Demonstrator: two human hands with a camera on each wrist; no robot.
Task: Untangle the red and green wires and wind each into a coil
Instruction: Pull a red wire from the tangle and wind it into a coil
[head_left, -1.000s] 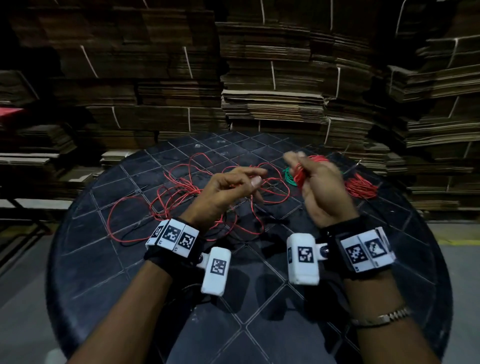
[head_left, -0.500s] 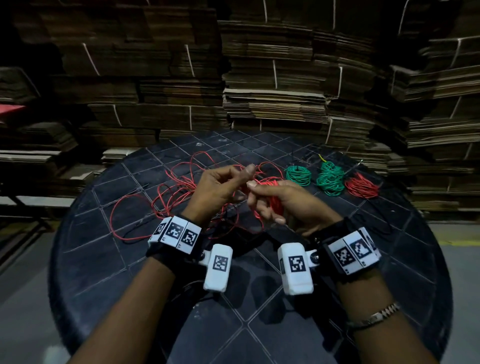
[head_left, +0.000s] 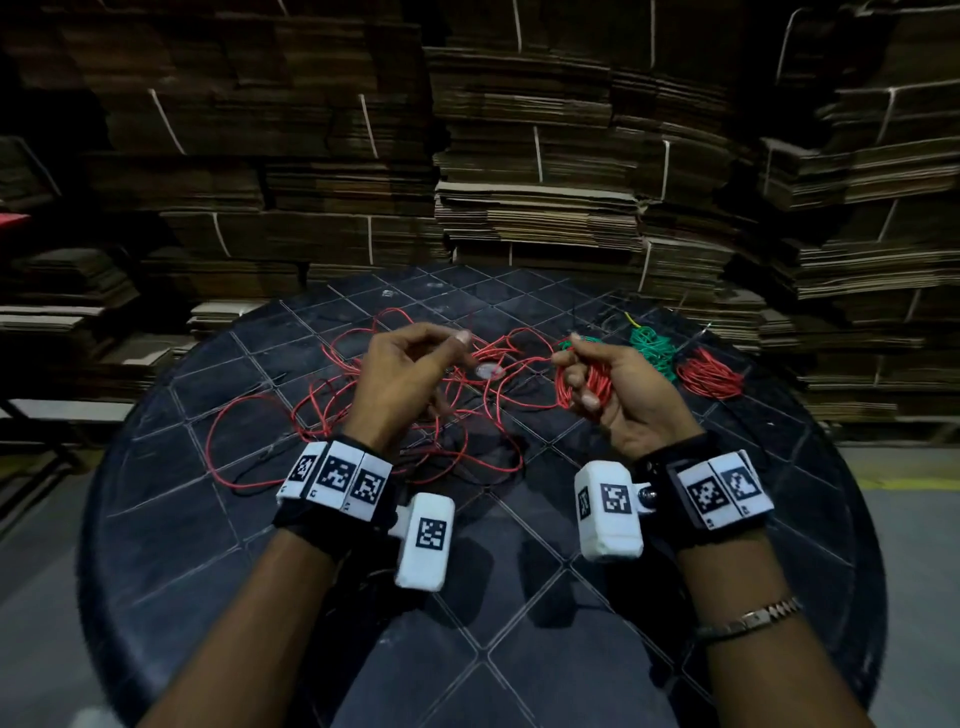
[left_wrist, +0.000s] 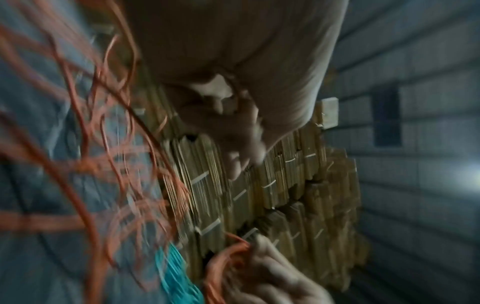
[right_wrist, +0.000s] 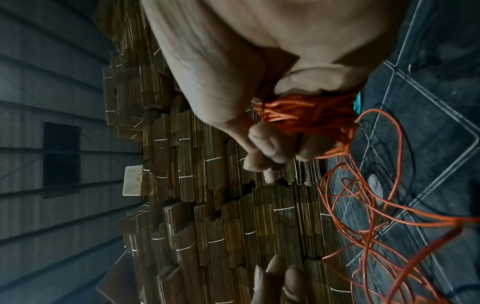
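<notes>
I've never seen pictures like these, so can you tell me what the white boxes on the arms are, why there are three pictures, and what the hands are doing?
The white boxes are small cameras strapped to a person's wrists. One picture comes from a camera on the head, the other two from those wrists. On the round black table lie loose red wire, a finished red coil and a green coil. The right hand grips a red bundle it is winding. The left hand pinches the loose wire, feeding it across.
</notes>
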